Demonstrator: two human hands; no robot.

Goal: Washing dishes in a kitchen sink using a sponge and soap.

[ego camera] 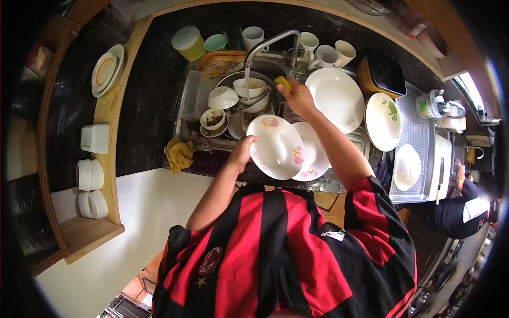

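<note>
My left hand (243, 152) grips the left rim of a white plate with pink flowers (274, 139), tilted over the sink's front edge. Behind it, partly covered, lies a second flowered plate (316, 153). My right hand (299, 97) holds a yellow sponge (282, 83) near the faucet. Water runs from the curved metal faucet (274, 41) into a white bowl (249, 87) on a pile of dishes in the sink. An upturned bowl (222, 97) sits left of the stream. Lower down, a small bowl with food remains (212, 120) rests among the dishes.
A large white plate (335, 101), a plate with a green print (383, 122) and stacked black trays (382, 75) stand at right. Mugs (325, 57) line the back. A yellow cloth (179, 154) hangs over the front edge. Another person (457, 210) stands far right.
</note>
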